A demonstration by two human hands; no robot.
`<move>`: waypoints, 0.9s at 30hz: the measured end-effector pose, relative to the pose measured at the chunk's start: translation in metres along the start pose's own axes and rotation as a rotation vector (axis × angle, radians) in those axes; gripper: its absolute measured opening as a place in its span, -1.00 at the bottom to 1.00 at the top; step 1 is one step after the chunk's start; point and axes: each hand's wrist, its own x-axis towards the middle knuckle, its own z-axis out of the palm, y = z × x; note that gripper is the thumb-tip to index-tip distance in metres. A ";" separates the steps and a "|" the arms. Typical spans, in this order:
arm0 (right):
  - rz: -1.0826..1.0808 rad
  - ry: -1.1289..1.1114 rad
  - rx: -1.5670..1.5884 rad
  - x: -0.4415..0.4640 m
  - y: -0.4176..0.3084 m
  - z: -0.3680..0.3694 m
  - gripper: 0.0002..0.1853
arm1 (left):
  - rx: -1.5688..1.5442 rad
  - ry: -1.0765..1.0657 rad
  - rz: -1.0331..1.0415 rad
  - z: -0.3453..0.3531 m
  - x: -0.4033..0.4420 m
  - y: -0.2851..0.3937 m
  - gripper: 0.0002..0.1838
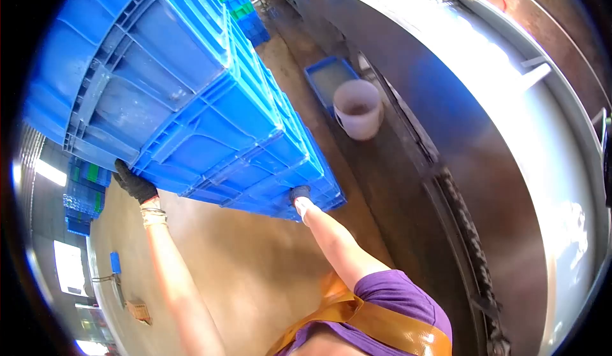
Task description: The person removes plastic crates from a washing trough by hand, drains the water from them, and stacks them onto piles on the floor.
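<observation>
A tall stack of blue plastic crates fills the upper left of the head view, tilted in the picture. My left hand, in a dark glove, grips the edge of a crate at the stack's near left corner. My right hand, also gloved, is pressed into the side of a crate lower in the stack, and its fingers are hidden by the crate wall. Both arms are stretched out toward the stack. Some crate faces look scuffed and whitish.
A whitish bucket and a shallow blue tray stand on the floor beyond the stack. A long metal machine runs along the right. More blue and green crates are stacked at far left, near a small brown box.
</observation>
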 end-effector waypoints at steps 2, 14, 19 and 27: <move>0.008 -0.025 -0.009 -0.010 0.003 -0.004 -0.74 | -0.274 0.038 -0.221 0.009 0.005 0.013 -0.36; 0.054 -0.212 0.208 -0.058 0.034 -0.027 -0.75 | -0.188 -0.050 -0.253 0.012 -0.027 0.052 -0.29; 0.067 -0.206 0.246 -0.058 0.031 -0.033 -0.76 | -0.161 -0.026 -0.251 0.008 -0.015 0.015 -0.43; 0.079 -0.201 0.343 -0.050 0.026 -0.037 -0.76 | -0.082 -0.095 -0.213 0.015 0.006 -0.022 -0.53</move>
